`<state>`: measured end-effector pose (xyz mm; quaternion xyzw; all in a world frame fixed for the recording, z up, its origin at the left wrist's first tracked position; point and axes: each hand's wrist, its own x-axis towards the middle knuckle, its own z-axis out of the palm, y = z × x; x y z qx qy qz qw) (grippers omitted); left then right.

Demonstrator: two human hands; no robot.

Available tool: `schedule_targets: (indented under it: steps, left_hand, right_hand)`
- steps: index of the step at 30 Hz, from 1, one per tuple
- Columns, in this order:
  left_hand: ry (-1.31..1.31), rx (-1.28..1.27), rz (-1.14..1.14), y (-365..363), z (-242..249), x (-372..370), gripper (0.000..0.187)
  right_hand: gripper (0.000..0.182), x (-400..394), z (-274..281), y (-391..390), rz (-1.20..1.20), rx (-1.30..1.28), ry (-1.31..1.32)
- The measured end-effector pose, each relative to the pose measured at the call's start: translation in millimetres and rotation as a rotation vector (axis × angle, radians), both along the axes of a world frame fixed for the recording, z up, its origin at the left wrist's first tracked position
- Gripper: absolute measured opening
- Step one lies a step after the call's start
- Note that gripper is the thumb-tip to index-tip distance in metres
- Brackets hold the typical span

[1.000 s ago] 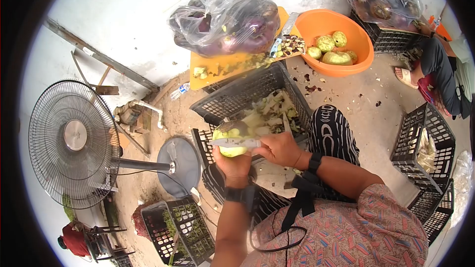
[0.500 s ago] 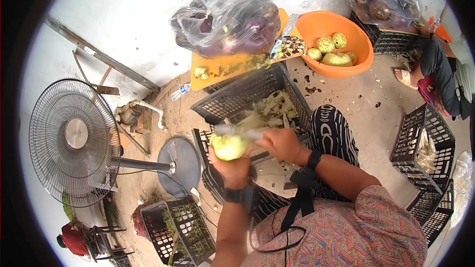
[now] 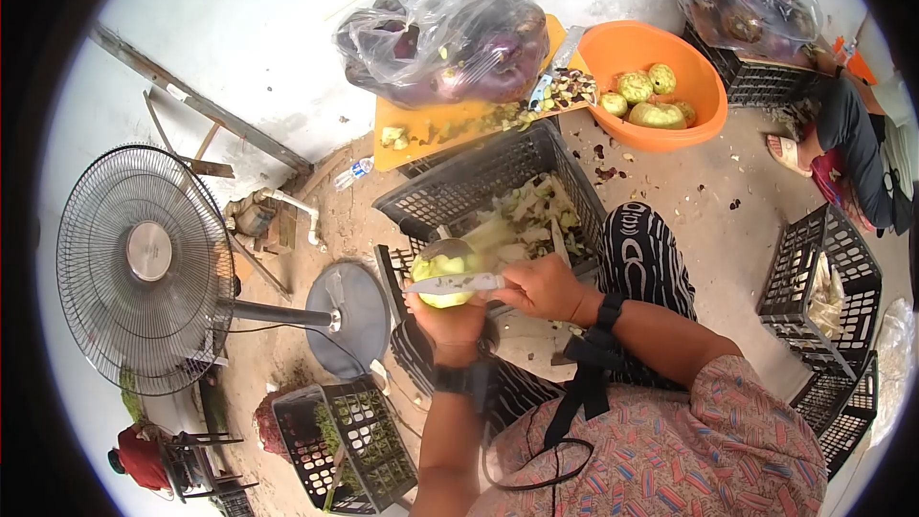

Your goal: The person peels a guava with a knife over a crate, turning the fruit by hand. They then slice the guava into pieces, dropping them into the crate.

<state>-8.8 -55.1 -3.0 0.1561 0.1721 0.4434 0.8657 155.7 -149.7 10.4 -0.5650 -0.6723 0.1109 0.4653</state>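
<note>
My left hand cups a round, pale yellow-green vegetable from below; it looks like a peeled kohlrabi. A knife with a broad, stained blade lies across its near side. My right hand is closed on the handle of this knife, the blade pointing left. Beneath and beyond my hands stands a black plastic crate with pale-green peelings in it. Something greyish and blurred shows at the top of the vegetable; I cannot make it out.
Behind the crate, an orange board bears a bag of purple vegetables, scraps and another knife. An orange basin holds peeled vegetables. A fan stands left, crates right. Another person's leg shows at right; someone sits lower left.
The knife has moved down from the vegetable's top to across its near side, and its blade shows sharper. My left hand still holds the vegetable in nearly the same spot.
</note>
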Motion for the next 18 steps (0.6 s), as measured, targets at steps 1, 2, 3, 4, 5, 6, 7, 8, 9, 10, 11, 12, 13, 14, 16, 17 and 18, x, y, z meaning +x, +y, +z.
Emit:
schedule_targets:
  steps: [1, 2, 3, 4, 5, 6, 7, 8, 9, 10, 11, 12, 13, 14, 16, 17, 18]
  left_hand:
    - [-0.068, -0.009, -0.032, 1, -4, -1, 0.063]
    - [-0.136, -0.018, -0.065, 3, -8, -1, 0.065]
    - [-0.136, -0.019, -0.067, 1, -6, 1, 0.065]
    - [-0.081, -0.025, -0.038, -1, -3, 4, 0.064]
    - [-0.025, -0.032, -0.010, -2, -1, 6, 0.064]
    - [-0.023, -0.032, -0.012, -2, -2, 7, 0.064]
    - [-0.037, -0.011, -0.028, -2, -4, 6, 0.065]
    - [-0.050, 0.009, -0.043, -2, -5, 7, 0.066]
    - [-0.048, 0.009, -0.047, -2, -4, 8, 0.066]
    - [-0.045, -0.012, -0.039, -2, -3, 10, 0.066]
    - [-0.042, -0.032, -0.029, -3, -2, 12, 0.066]
    - [-0.042, -0.032, -0.030, -3, -1, 12, 0.066]
    - [-0.010, -0.035, -0.023, -2, 0, 11, 0.067]
    - [0.021, -0.038, -0.015, -2, 1, 10, 0.067]
    - [0.015, -0.023, -0.023, -5, 8, 10, 0.067]
    - [0.009, -0.009, -0.031, -7, 11, 11, 0.067]
    - [0.008, -0.010, -0.030, -7, 10, 10, 0.067]
  right_hand:
    - [0.033, 0, 0, 0, 0.000, 0.000, 0.001]
    - [0.034, 0, -1, 0, 0.003, 0.012, -0.002]
    - [0.034, 0, -2, 1, 0.005, 0.024, -0.006]
    - [0.034, 1, -3, 0, 0.003, 0.024, -0.005]
    - [0.033, 1, -3, 0, -0.002, 0.030, -0.008]
    - [0.033, 2, -4, 0, -0.007, 0.037, -0.011]
    - [0.033, 2, -5, 1, -0.010, 0.036, -0.008]
    - [0.032, 2, -7, 2, -0.031, 0.048, 0.000]
    - [0.032, 2, -7, 3, -0.052, 0.060, 0.008]
    - [0.032, 3, -6, 2, -0.055, 0.060, 0.009]
    - [0.032, 4, -6, 2, -0.059, 0.052, -0.004]
    - [0.032, 4, -5, 2, -0.062, 0.043, -0.016]
    - [0.032, 5, -6, 4, -0.062, 0.044, -0.015]
    - [0.033, 6, -9, 7, -0.101, 0.059, 0.002]
    - [0.034, 8, -10, 9, -0.142, 0.075, 0.019]
    - [0.035, 9, -11, 8, -0.136, 0.075, -0.006]
    - [0.035, 9, -11, 7, -0.126, 0.074, -0.033]
